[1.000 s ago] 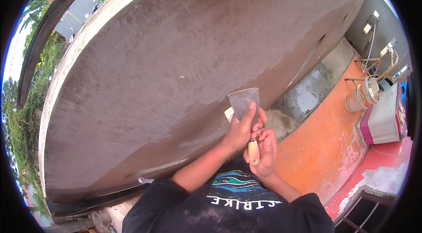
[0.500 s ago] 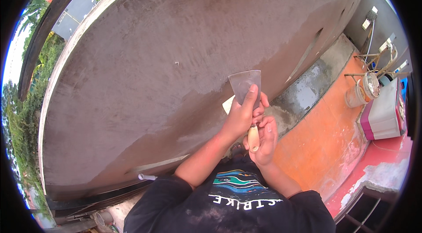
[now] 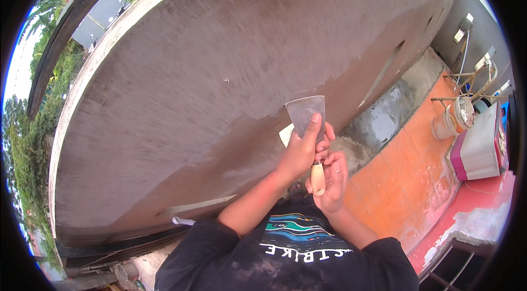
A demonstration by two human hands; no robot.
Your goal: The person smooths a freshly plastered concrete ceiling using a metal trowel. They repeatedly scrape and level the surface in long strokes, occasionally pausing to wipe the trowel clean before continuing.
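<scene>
A putty knife with a wide, grey-smeared metal blade [image 3: 306, 108] and a pale wooden handle [image 3: 318, 180] is held blade up in front of me. My left hand [image 3: 305, 143] is closed round the lower blade and neck, its thumb pressed flat on the metal. Lower down, my right hand [image 3: 332, 182] has its fingers curled by the handle, which lies against them and the palm. A pale flat piece [image 3: 285, 134] shows beside my left hand, partly hidden by it; I cannot tell whether it is held. Behind the blade stands a brown plastered wall [image 3: 164, 88], darker and wet-looking along its lower part.
Orange flooring [image 3: 384, 186] runs to the right, beside a wet grey strip [image 3: 379, 118] at the wall's foot. Beyond it are plastic buckets [image 3: 443, 125], a white and magenta box [image 3: 476, 151] and a wooden frame [image 3: 466, 82]. A white pipe [image 3: 183, 220] sticks out by my left sleeve.
The putty knife and both hands sit slightly lower in the picture, and the view has shifted a little. Both hands keep about the same hold.
</scene>
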